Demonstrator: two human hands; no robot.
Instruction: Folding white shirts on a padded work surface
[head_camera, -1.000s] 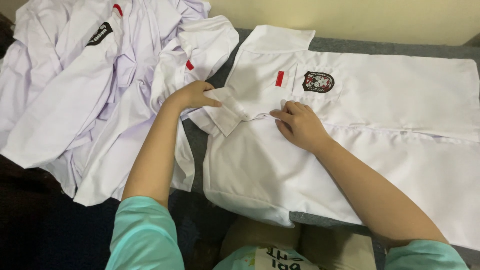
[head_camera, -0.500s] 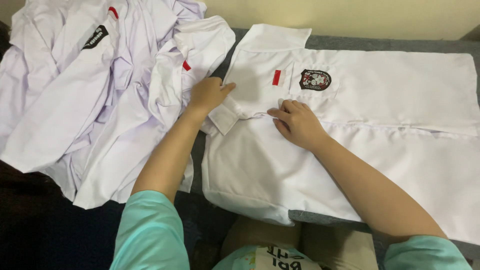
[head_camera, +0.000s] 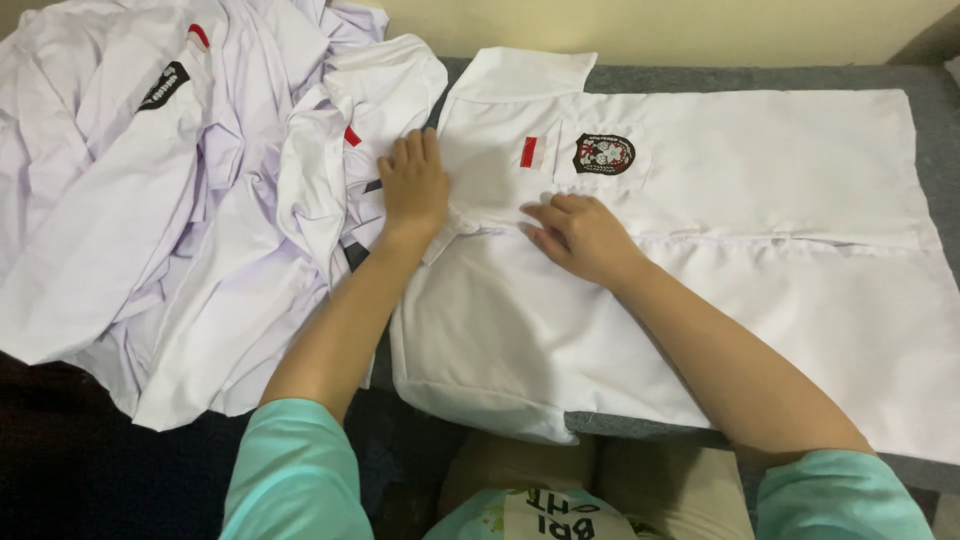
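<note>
A white shirt (head_camera: 760, 200) lies spread flat on a grey padded surface (head_camera: 930, 90), with a dark round badge (head_camera: 604, 153) on its chest pocket and a small red tag (head_camera: 528, 151) beside it. My left hand (head_camera: 414, 185) lies flat, fingers together, on the shirt's collar end at its left edge. My right hand (head_camera: 578, 233) presses palm down on the shirt's front seam, just below the badge. Neither hand grips the cloth.
A heap of crumpled white shirts (head_camera: 180, 200) fills the left side, one with a black patch (head_camera: 165, 85) and red tags. A pale wall runs along the back. Dark floor shows at the lower left.
My left hand has slid up and to the right, from the collar's lower edge onto the shirt's shoulder end, flattening the collar. My right hand has stayed put.
</note>
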